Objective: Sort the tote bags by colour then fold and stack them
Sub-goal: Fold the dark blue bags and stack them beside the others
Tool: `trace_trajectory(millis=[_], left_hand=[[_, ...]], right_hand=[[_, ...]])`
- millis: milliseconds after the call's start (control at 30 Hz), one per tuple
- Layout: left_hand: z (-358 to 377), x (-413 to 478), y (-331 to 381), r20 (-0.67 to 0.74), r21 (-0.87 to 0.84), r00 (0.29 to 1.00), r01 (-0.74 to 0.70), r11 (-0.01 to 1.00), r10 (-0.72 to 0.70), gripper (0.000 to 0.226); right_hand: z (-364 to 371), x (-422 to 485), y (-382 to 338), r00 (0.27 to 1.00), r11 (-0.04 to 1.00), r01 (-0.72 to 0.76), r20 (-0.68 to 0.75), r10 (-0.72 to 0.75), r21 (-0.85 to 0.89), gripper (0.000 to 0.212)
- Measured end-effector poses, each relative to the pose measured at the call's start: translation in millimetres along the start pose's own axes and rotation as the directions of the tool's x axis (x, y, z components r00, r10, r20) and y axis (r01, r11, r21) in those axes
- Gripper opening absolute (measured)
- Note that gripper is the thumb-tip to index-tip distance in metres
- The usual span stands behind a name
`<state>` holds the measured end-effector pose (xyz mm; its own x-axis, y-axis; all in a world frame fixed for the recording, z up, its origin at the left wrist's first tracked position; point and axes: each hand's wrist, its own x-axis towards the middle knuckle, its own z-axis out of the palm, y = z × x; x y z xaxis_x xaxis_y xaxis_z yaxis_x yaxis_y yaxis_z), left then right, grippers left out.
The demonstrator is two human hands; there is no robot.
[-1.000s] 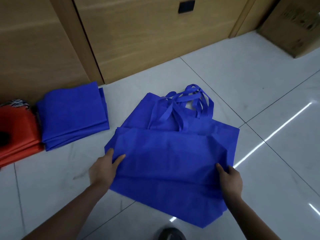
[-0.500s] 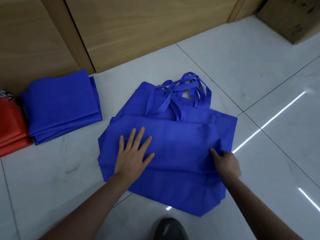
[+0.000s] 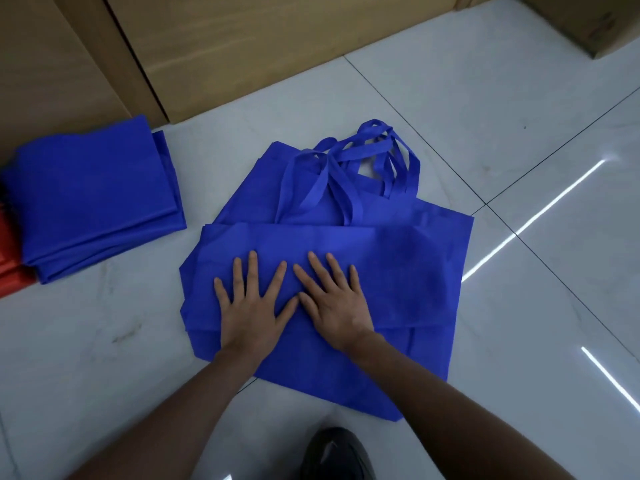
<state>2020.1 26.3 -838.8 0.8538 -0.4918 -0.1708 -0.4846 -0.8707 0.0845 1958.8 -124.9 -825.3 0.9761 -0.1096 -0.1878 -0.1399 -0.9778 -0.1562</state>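
A pile of blue tote bags (image 3: 408,271) lies flat on the white tiled floor, handles (image 3: 367,157) bunched at its far end. The top bag is folded over, its near part doubled back across the middle. My left hand (image 3: 251,301) and my right hand (image 3: 334,296) press side by side on that folded layer, fingers straight and spread. A stack of folded blue bags (image 3: 93,195) sits to the left. At the left edge, beside that stack, shows a sliver of folded red bags (image 3: 10,268).
A wooden wall with a door frame (image 3: 145,74) runs along the far side. A cardboard box (image 3: 588,22) stands at the far right. A dark shoe (image 3: 336,452) is at the bottom edge, just below the pile.
My hands let go of the bag's side edges and moved inward; the left flattened on the fold first, then the right came to press beside it. The view shifted slightly right.
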Motion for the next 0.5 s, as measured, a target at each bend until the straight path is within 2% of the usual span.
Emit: trace_trajectory(millis=[67,167,267,400,500], left_hand=[[0.2,0.3,1.1,-0.006,-0.002,1.0,0.002,1.0,-0.002,0.07],[1.2,-0.4,2.0,-0.009,-0.016,1.0,0.013,1.0,-0.014,0.069],[3.5,-0.5,0.2,-0.014,-0.016,1.0,0.008,1.0,-0.008,0.069],[0.6,-0.9,1.2,0.008,-0.011,1.0,0.015,1.0,-0.015,0.072],[-7.5,-1.1,4.9,0.008,-0.001,1.0,0.001,1.0,-0.001,0.072]], right_hand=[[6.9,-5.9,19.9,0.999,0.999,-0.034,0.011,0.034,-0.011,0.051],[4.2,-19.1,47.8,0.98,0.98,-0.197,-0.021,0.197,0.002,0.053],[-0.2,-29.1,62.2,0.971,0.97,-0.241,0.001,0.241,-0.026,0.056],[-5.2,-38.6,80.2,0.91,0.91,-0.415,0.004,0.415,-0.005,0.061],[-9.3,-41.4,83.6,0.912,0.913,-0.408,0.043,0.408,0.0,0.062]])
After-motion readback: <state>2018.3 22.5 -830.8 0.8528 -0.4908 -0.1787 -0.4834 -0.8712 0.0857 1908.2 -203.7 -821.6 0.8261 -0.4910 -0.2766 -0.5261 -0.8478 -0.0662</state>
